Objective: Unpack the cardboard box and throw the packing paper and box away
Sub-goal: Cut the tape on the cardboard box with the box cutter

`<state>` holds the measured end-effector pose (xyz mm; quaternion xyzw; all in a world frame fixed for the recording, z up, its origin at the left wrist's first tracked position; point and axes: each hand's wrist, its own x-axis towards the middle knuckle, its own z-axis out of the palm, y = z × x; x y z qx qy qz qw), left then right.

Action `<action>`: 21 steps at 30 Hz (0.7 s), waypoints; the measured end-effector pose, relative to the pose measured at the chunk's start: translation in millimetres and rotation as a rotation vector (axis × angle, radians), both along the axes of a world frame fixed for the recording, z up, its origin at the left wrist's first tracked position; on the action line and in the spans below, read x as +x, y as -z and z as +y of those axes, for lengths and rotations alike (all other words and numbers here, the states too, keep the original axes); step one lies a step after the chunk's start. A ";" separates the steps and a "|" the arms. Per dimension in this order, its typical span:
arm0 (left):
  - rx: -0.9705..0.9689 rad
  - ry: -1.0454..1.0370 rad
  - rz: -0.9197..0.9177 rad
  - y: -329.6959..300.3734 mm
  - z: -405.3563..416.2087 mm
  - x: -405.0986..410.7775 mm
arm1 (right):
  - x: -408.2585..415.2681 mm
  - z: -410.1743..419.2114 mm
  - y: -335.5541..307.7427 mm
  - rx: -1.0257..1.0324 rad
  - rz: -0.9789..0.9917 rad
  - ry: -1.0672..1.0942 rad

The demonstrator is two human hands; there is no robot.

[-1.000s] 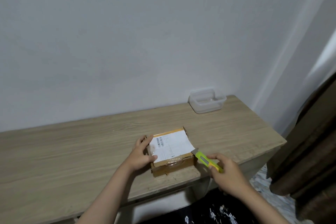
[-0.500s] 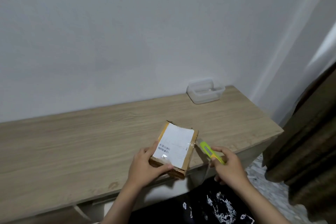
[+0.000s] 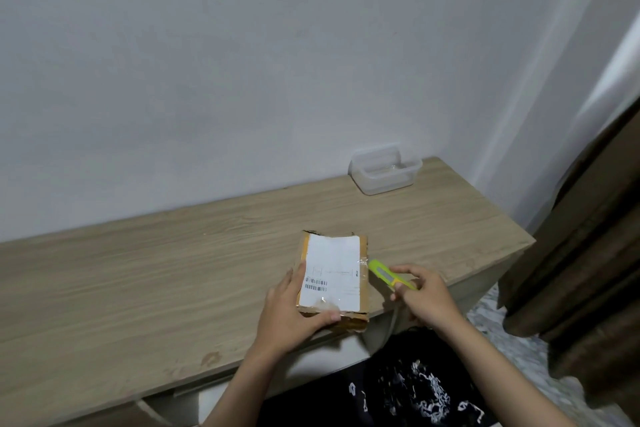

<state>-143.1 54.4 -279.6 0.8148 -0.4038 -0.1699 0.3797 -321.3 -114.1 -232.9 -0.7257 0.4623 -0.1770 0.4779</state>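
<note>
A small taped cardboard box (image 3: 334,274) with a white shipping label on top lies near the front edge of the wooden desk (image 3: 173,281), long side pointing away from me. My left hand (image 3: 294,312) grips its near left corner, thumb across the front edge. My right hand (image 3: 420,291) holds a yellow-green utility knife (image 3: 386,273) just right of the box, its tip touching the box's right side. The blade itself is too small to make out.
A clear plastic container (image 3: 384,170) stands at the desk's back right, against the white wall. A brown curtain (image 3: 588,253) hangs to the right of the desk. Patterned floor (image 3: 512,333) shows below it.
My left hand has turned the box about a quarter turn, so its long side now points away. The knife stayed in my right hand beside the box's right side.
</note>
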 end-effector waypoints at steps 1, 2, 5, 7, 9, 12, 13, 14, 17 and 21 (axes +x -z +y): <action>-0.028 -0.003 0.001 0.5 -0.7 -1.1 | 0.6 -3.9 -0.8 -0.016 0.013 -0.016; -0.055 -0.016 0.010 0.4 -0.9 -3.4 | 0.6 -7.4 -0.9 -0.023 0.024 -0.030; -0.157 -0.068 0.105 0.5 -0.2 -10.8 | -1.2 -12.8 0.9 -0.061 0.060 -0.058; -0.193 -0.073 0.154 0.4 -0.2 -12.7 | -2.6 -12.9 3.4 -0.094 0.072 -0.074; -0.218 -0.070 0.176 -0.3 -0.2 -13.3 | -4.4 -11.3 4.6 -0.116 0.077 -0.085; -0.233 -0.078 0.190 0.5 -0.7 -13.1 | -7.7 -7.4 5.7 -0.126 0.074 -0.095; -0.238 -0.076 0.191 1.1 -0.7 -13.1 | -9.2 -5.5 5.9 -0.126 0.073 -0.101; -0.242 -0.069 0.191 1.4 -0.5 -12.9 | -11.0 -3.8 6.5 -0.121 0.071 -0.103; -0.251 -0.053 0.185 -1.9 0.6 -14.2 | -16.0 1.5 5.8 -0.087 0.065 -0.108; -0.267 -0.057 0.182 -6.7 2.1 -16.8 | -21.9 10.2 -3.6 -0.059 0.058 -0.138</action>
